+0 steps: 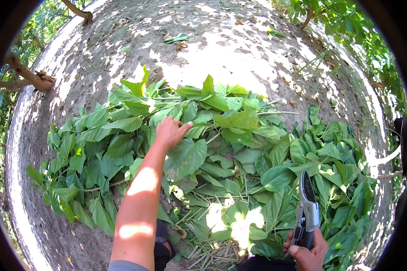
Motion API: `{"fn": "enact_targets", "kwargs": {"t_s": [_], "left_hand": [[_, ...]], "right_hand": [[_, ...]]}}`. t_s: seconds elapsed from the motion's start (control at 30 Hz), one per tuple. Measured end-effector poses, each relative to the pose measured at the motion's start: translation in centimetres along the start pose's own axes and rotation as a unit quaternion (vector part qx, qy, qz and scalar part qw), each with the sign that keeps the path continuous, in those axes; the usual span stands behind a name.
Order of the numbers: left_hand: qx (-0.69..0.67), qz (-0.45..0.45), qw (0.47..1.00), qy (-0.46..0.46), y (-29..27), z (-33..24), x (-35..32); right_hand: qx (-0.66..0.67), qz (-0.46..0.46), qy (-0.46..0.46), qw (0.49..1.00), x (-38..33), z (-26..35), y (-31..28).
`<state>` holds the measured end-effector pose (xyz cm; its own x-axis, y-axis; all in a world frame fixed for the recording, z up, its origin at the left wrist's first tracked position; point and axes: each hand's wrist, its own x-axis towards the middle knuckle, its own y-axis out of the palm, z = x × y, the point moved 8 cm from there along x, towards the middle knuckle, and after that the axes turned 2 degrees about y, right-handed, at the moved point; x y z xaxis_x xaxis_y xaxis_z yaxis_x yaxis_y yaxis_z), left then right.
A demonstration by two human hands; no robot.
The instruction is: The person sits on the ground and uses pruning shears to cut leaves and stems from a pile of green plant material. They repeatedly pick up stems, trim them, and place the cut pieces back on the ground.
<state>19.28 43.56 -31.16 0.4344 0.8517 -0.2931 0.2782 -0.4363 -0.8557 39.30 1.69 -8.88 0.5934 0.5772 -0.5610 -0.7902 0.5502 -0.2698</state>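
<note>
Closest to my camera, the bare left forearm [138, 212] extends from the lower edge, its left hand [169, 132] laid over the leafy branches [117, 124] near the middle of my view. I see the thumb spread from the fingers, but their tips are hidden, so I cannot tell whether they grip anything. At lower right, I have the right hand [313, 254] with fingers clamped around the pruning shears [308, 212], blades pointing away from me. Short pale stems [217, 254] lie on the ground [135, 54] below the branches.
</note>
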Motion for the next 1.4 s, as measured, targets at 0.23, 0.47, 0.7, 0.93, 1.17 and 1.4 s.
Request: {"fn": "enact_targets", "kwargs": {"t_s": [0.23, 0.47, 0.7, 0.93, 1.17, 1.4], "left_hand": [[0.073, -0.001, 0.997, 0.009, 2.7, 0.8, 1.3], [-0.16, -0.264, 0.95, 0.038, -2.9, 2.2, 0.7], [-0.209, -0.314, 0.925, 0.057, -8.0, -0.1, -4.0], [-0.269, -0.374, 0.876, 0.141, -15.9, -1.2, -11.1], [-0.365, -0.3, 0.869, 0.147, -18.6, -2.9, -17.4], [-0.502, -0.231, 0.83, 0.077, -19.5, -5.4, -25.3]], "right_hand": [[0.015, 0.006, 0.001, 1.0, 0.2, 0.3, 0.7], [0.006, -0.001, 0.0, 1.0, 0.1, 0.3, 0.5], [0.014, -0.005, -0.008, 1.0, -0.3, 0.4, -0.1], [0.009, 0.009, -0.022, 1.0, -1.6, 1.3, 0.1], [0.09, 0.03, -0.005, 0.995, -2.7, -0.3, -0.5], [0.138, 0.017, -0.047, 0.989, -4.1, -1.1, -1.7]]}}
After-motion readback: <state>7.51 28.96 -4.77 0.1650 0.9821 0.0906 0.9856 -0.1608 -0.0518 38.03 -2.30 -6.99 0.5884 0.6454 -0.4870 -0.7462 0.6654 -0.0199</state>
